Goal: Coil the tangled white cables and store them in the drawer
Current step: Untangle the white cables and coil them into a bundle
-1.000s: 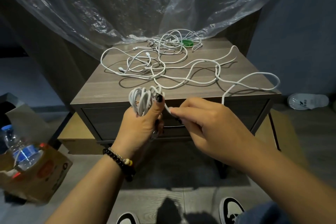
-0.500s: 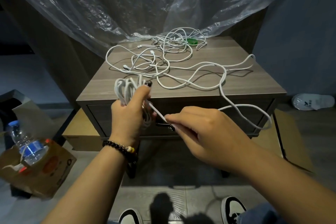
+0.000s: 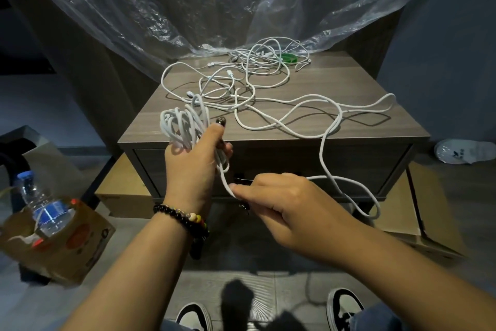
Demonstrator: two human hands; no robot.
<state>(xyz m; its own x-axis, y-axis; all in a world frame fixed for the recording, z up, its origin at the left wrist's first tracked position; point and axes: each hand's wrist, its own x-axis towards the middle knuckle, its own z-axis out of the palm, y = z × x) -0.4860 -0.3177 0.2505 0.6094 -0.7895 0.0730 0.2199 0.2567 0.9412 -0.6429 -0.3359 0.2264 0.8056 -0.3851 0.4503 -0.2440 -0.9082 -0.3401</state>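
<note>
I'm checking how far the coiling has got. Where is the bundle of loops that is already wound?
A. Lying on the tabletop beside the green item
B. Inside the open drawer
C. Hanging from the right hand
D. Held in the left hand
D: the left hand grips the bundle of white loops in front of the table, while the right hand only pinches the single trailing cable that feeds it.

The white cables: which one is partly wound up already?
The thick white cable, looped in the left hand and fed by the right hand. The thinner cables lie loose on the table.
</note>
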